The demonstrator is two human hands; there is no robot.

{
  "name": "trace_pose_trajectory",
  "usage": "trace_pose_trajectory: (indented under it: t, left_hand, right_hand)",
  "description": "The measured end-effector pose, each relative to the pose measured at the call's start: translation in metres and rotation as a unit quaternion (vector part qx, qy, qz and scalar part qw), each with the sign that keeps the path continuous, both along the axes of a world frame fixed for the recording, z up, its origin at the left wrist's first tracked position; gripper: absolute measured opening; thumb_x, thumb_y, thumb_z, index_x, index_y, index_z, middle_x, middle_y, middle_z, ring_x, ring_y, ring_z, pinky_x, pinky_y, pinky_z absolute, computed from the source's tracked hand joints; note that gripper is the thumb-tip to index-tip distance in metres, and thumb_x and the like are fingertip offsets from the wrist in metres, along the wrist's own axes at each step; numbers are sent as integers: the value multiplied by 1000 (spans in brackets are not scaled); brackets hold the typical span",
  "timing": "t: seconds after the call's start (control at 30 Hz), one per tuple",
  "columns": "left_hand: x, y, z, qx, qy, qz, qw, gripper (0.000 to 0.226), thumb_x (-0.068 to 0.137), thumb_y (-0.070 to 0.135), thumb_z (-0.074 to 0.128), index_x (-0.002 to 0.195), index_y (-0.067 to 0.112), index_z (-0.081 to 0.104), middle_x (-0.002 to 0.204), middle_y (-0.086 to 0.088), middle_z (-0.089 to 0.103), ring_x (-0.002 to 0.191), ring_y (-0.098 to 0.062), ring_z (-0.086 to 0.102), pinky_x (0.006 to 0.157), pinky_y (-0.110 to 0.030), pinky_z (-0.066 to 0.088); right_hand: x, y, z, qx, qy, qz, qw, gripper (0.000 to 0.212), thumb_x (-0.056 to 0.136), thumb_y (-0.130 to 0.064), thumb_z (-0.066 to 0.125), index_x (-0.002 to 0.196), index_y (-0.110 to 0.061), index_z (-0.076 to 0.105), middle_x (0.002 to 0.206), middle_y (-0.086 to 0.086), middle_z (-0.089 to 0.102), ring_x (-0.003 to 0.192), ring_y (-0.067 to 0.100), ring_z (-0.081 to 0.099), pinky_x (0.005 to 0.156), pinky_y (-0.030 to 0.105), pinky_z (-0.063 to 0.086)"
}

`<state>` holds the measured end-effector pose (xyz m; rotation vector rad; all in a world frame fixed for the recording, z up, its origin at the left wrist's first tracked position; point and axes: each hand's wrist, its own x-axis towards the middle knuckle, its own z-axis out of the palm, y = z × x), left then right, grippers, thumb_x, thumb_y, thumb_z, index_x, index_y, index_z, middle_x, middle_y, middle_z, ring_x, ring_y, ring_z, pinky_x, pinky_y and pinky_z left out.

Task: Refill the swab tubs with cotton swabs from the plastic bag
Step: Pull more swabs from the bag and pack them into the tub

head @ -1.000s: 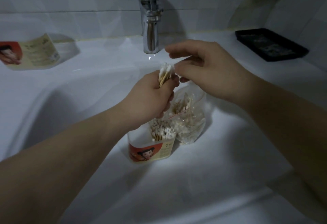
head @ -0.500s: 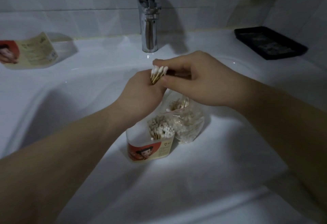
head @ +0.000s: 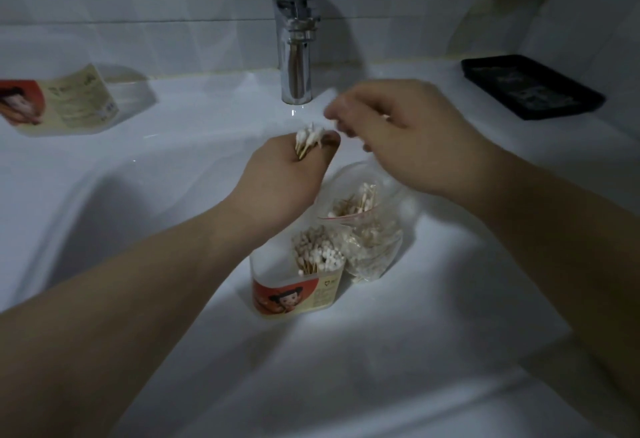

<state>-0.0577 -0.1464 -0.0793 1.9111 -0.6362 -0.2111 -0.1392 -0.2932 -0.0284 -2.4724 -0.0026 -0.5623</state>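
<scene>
My left hand (head: pixel 287 178) grips a small bunch of cotton swabs (head: pixel 308 140), white tips up, above the sink. My right hand (head: pixel 405 140) hovers just right of the bunch, fingers curled and blurred; whether it holds anything is unclear. Below the hands a clear swab tub (head: pixel 294 295) with a red cartoon label stands in the basin, partly filled with upright swabs (head: pixel 318 254). The open plastic bag (head: pixel 370 233) of loose swabs leans against the tub's right side.
A second labelled tub (head: pixel 62 105) lies on the white sink (head: pixel 173 167) ledge at the far left. A chrome faucet (head: pixel 294 39) rises behind the hands. A black tray (head: pixel 530 88) sits on the ledge at the back right.
My right hand has let go of the swab tips and shifted slightly right and away from the bunch. My left hand still grips the bunch at about the same height.
</scene>
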Motion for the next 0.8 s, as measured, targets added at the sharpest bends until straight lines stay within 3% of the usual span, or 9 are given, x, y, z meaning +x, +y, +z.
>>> trace_pose_trajectory:
  t: [0.07,0.13,0.27,0.37,0.47,0.6,0.63,0.7,0.8]
  left_hand:
    - [0,0,0,3,3,15,1000,53,98,53,51,79,4,56,53,3,53,49,-18,51,55,-35,45]
    - [-1,0,0,12,3,26,1000,55,98,54,52,87,1,61,55,0,56,50,-20,55,52,-32,47]
    - [0,1,-1,14,6,35,999,56,98,54,52,85,1,64,57,-3,61,53,-21,59,54,-35,51]
    - [-2,0,2,-12,49,45,998,52,100,54,49,73,12,62,59,1,61,54,-14,59,53,-30,50]
    - [-5,0,2,-20,64,35,997,51,101,53,47,71,14,61,58,4,61,53,-11,59,52,-27,51]
    - [-7,-1,2,-6,62,22,998,53,101,52,47,69,13,62,53,6,62,49,-8,58,50,-26,50]
    - [-8,-1,2,-4,59,21,998,53,101,52,47,68,13,62,52,7,62,49,-7,58,49,-25,50]
    - [-9,-1,3,4,49,13,999,53,102,51,48,69,12,62,50,8,61,46,-6,57,48,-23,50]
    - [-12,0,3,26,30,-4,999,54,102,51,47,69,11,63,50,9,62,43,-5,56,46,-20,48]
  right_hand:
    - [-3,-3,7,60,19,-17,998,28,98,-28,55,81,-22,77,73,-2,74,66,9,69,76,40,60]
    - [-8,-4,11,48,119,1,992,25,96,-23,60,78,-20,78,69,-4,75,63,7,71,71,34,62]
    - [-9,-5,4,-125,240,24,962,16,90,-27,67,97,-31,82,86,-17,77,81,-3,68,80,22,55]
    - [-8,0,-2,-185,301,59,934,27,89,-24,66,112,-34,77,98,-17,76,91,5,69,88,28,55]
    - [-7,6,-9,-245,331,79,908,23,86,-26,67,107,-34,74,87,-11,69,80,12,64,78,32,56]
    - [-5,10,-14,-238,356,90,899,15,82,-32,70,97,-29,68,86,-6,66,77,14,63,71,33,56]
    - [-4,10,-15,-242,352,91,900,9,82,-33,70,88,-30,65,83,-6,63,74,13,61,67,31,53]
    - [-3,10,-16,-256,347,91,897,17,83,-32,69,75,-31,55,77,-7,59,67,8,56,59,26,44]
    - [-2,10,-16,-275,332,89,898,15,85,-28,66,74,-28,55,73,-4,61,62,9,55,56,25,40]
